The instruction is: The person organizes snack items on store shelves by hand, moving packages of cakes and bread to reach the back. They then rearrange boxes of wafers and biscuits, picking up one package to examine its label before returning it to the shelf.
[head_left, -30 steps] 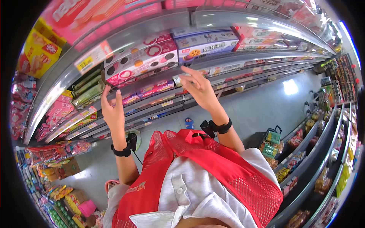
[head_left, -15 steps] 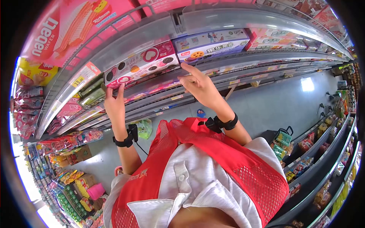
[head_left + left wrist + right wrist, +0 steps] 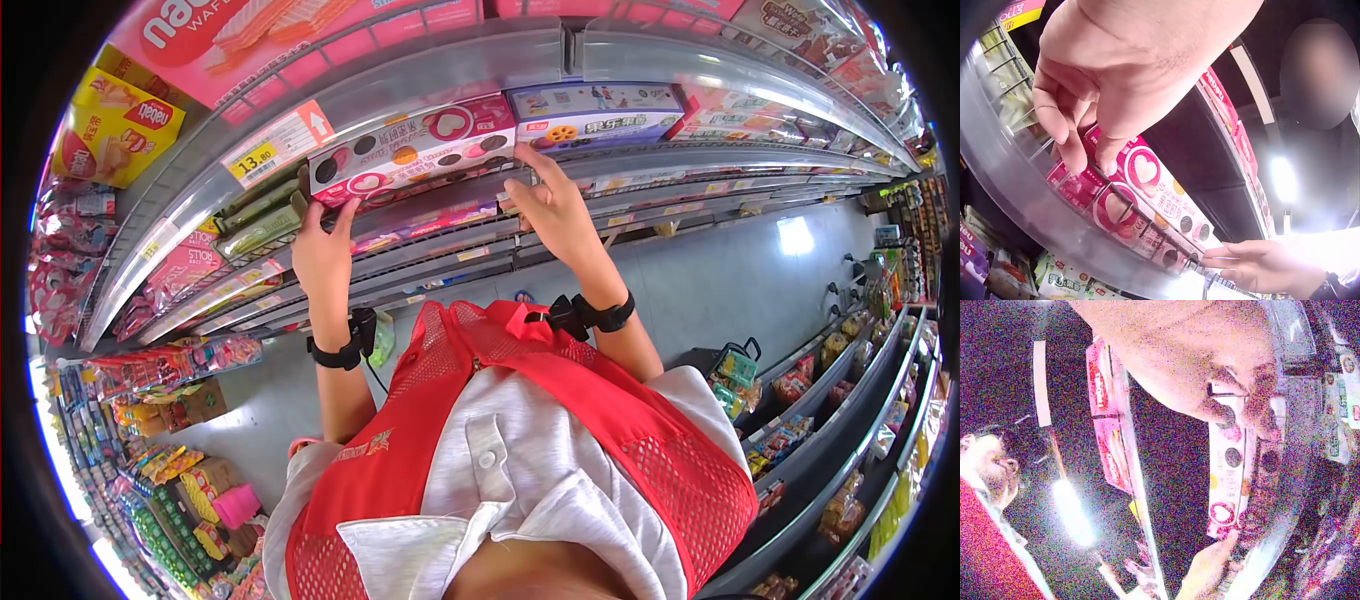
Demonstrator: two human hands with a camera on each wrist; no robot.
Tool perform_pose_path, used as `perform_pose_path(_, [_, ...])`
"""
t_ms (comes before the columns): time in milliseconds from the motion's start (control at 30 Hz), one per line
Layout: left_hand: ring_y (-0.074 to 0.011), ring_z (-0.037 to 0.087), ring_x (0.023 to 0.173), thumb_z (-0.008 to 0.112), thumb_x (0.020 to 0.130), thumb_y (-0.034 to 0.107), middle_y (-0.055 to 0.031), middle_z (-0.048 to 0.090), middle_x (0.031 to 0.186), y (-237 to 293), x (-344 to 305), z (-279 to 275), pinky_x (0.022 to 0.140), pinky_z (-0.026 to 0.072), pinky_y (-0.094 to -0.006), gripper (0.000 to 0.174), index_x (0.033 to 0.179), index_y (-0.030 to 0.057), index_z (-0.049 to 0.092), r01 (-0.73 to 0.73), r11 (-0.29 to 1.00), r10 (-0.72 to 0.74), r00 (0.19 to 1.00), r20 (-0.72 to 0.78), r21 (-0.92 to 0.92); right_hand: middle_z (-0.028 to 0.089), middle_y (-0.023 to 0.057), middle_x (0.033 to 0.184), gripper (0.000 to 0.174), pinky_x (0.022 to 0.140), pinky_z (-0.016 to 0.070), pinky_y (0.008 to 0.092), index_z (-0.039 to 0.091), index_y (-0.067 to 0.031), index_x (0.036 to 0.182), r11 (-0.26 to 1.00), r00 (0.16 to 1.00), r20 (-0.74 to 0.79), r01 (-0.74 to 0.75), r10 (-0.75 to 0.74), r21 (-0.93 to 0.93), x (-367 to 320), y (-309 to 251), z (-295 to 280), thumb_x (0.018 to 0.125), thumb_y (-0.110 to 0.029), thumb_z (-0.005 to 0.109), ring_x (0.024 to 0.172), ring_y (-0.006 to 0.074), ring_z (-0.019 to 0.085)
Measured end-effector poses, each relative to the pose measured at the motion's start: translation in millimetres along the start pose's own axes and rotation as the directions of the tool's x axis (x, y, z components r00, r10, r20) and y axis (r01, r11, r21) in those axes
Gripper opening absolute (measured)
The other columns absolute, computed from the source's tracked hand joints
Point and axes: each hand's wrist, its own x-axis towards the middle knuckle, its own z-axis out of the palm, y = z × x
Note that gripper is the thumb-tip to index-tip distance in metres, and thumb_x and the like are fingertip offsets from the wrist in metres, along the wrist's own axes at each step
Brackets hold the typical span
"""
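Note:
In the head view a long pink-and-white biscuit box (image 3: pixel 410 155), printed with hearts and round biscuits, lies on a wire-fronted shelf. My left hand (image 3: pixel 322 255) is at its left end. The left wrist view shows the thumb of my left hand (image 3: pixel 1116 81) against the heart print and the curled fingers round the corner. My right hand (image 3: pixel 555 215) is at the other end, its index finger touching the box's edge. Seen from the left wrist, the fingers of my right hand (image 3: pixel 1260 262) look fairly straight at the far end of the box.
A purple-and-white biscuit box (image 3: pixel 600 115) stands right of the pink one. Green packs (image 3: pixel 255 225) lie on its left, behind the shelf wire. A price tag (image 3: pixel 278 143) hangs on the shelf edge above. Large pink wafer boxes (image 3: pixel 250 40) fill the upper shelf.
Both hands have moved in to the biscuit box. The left hand's thumb and finger have come up to its left corner, the right index finger to its right end. The head view has shifted slightly.

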Motion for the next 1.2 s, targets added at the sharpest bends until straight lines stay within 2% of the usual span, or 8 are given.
perform_pose_path(100, [-0.0206,0.07,0.059,0.073,0.094,0.042,-0.0085,0.077,0.094,0.9,-0.6,-4.7,0.058,0.0507,-0.0327,0.041,0.12,0.0103,0.07,0.065,0.997,-0.065,0.998,0.02,0.044,0.05,0.0172,0.146,0.059,0.063,0.053,0.0292,0.044,0.002,0.15,0.995,0.999,-0.001,0.035,-0.035,-0.088,0.1,-1.9,6.4,0.099,-0.018,0.066,0.083,0.0165,0.072])
perform_pose_path(333, [-0.0372,0.071,0.101,0.072,0.095,0.039,-0.0118,0.076,0.109,-10.8,-5.3,-11.3,0.082,0.0534,-0.0415,0.038,0.117,0.0087,0.069,0.007,1.0,-0.008,0.996,-0.09,-0.016,0.053,0.0204,0.144,0.061,0.07,0.0542,0.0318,0.045,0.0037,0.149,0.975,0.995,0.043,0.1,-0.093,-0.2,2.7,-1.1,18.9,0.097,-0.021,0.067,0.081,0.0178,0.071])
perform_pose_path(533, [-0.0286,0.073,0.095,0.07,0.097,0.039,-0.0121,0.076,0.109,4.8,-8.0,-30.2,0.084,0.0521,-0.0378,0.043,0.125,0.0062,0.069,0.111,0.991,-0.116,0.99,-0.075,-0.071,0.063,0.026,0.128,0.076,0.075,0.0542,0.0328,0.034,0.0099,0.153,0.979,1.0,0.01,0.012,-0.01,-0.205,3.2,-10.2,18.8,0.095,-0.026,0.07,0.078,0.021,0.067])
perform_pose_path(633, [-0.0162,0.069,0.094,0.067,0.1,0.033,-0.0113,0.075,0.114,-11.1,12.5,-34.0,0.083,0.0512,-0.0293,0.044,0.131,0.0012,0.066,-0.156,0.982,0.131,0.969,-0.209,-0.106,0.065,0.0276,0.123,0.085,0.075,0.0541,0.0342,0.028,0.0128,0.154,0.966,0.999,-0.007,0.037,-0.04,-0.255,8.6,-10.3,23.7,0.093,-0.028,0.072,0.076,0.0222,0.067])
perform_pose_path(667, [-0.0187,0.065,0.114,0.065,0.102,0.03,-0.0145,0.072,0.122,-11.7,18.3,-35.6,0.097,0.0484,-0.0314,0.045,0.135,-0.0002,0.063,-0.124,0.953,0.082,0.984,-0.158,-0.278,0.065,0.0278,0.122,0.087,0.075,0.054,0.0346,0.027,0.0135,0.154,0.967,1.0,-0.009,0.021,-0.024,-0.252,11.5,-10.4,25.3,0.093,-0.028,0.072,0.076,0.0222,0.066])
perform_pose_path(800, [-0.0217,0.062,0.123,0.062,0.104,0.028,-0.0174,0.064,0.136,-0.1,46.9,-45.4,0.106,0.046,-0.0346,0.046,0.14,-0.0014,0.059,-0.288,0.925,0.28,0.957,-0.07,-0.246,0.067,0.0268,0.116,0.086,0.083,0.0527,0.0379,0.03,0.0133,0.152,0.978,0.998,-0.029,-0.061,0.056,-0.198,23.8,-13.5,31.9,0.091,-0.029,0.074,0.091,0.0268,0.069])
perform_pose_path(1000, [-0.0212,0.066,0.107,0.066,0.102,0.035,-0.0153,0.068,0.124,0.9,96.4,-33.4,0.096,0.0495,-0.0353,0.046,0.131,0.0002,0.061,-0.336,0.902,0.384,0.911,0.15,-0.271,0.068,0.0242,0.118,0.067,0.098,0.0489,0.0405,0.044,0.0063,0.136,0.968,0.98,-0.062,0.175,-0.189,-0.179,35.4,-14.2,40.8,0.09,-0.031,0.076,0.114,0.0399,0.066])
perform_pose_path(1200, [-0.0172,0.069,0.095,0.068,0.101,0.036,-0.0129,0.071,0.108,19.4,86.5,-30.4,0.089,0.0518,-0.0332,0.044,0.127,0.0015,0.065,-0.263,0.927,0.325,0.919,0.223,-0.268,0.068,0.0245,0.117,0.067,0.097,0.05,0.0396,0.044,0.0052,0.134,0.984,0.985,-0.069,0.152,-0.159,-0.097,48.5,0.8,43.4,0.089,-0.03,0.079,0.109,0.035,0.068])
